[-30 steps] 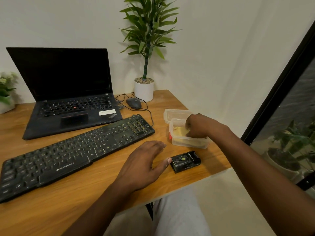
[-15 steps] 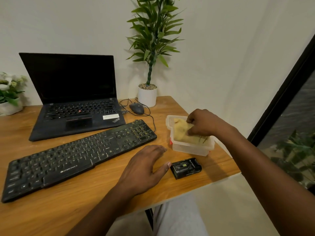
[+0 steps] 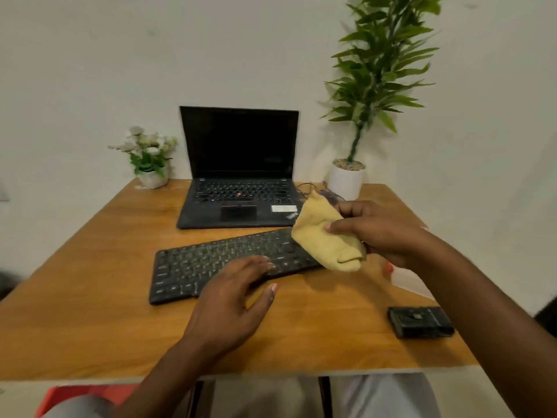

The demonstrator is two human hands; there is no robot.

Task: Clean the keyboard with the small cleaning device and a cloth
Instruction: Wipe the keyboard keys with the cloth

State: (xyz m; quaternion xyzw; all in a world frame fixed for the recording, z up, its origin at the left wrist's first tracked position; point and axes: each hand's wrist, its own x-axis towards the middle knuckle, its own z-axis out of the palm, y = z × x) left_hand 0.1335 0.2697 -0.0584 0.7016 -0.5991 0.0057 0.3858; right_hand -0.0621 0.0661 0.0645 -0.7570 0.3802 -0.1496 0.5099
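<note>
A black keyboard [image 3: 211, 260] lies slanted across the middle of the wooden desk [image 3: 90, 297]. My right hand [image 3: 376, 233] holds a folded yellow cloth [image 3: 322, 239] in the air over the keyboard's right end. My left hand [image 3: 232, 300] lies flat, its straight fingers resting on the keyboard's front edge. The small black cleaning device [image 3: 420, 322] sits on the desk near the front right corner, away from both hands.
An open black laptop [image 3: 239, 176] stands behind the keyboard. A tall potted plant [image 3: 346, 176] is at the back right and a small flower pot [image 3: 150, 167] at the back left. A clear plastic container [image 3: 404, 279] shows partly behind my right forearm.
My right hand lifted the yellow cloth out of the plastic container and carried it left over the keyboard. My left hand moved onto the keyboard's front edge. My view swung left and back.
</note>
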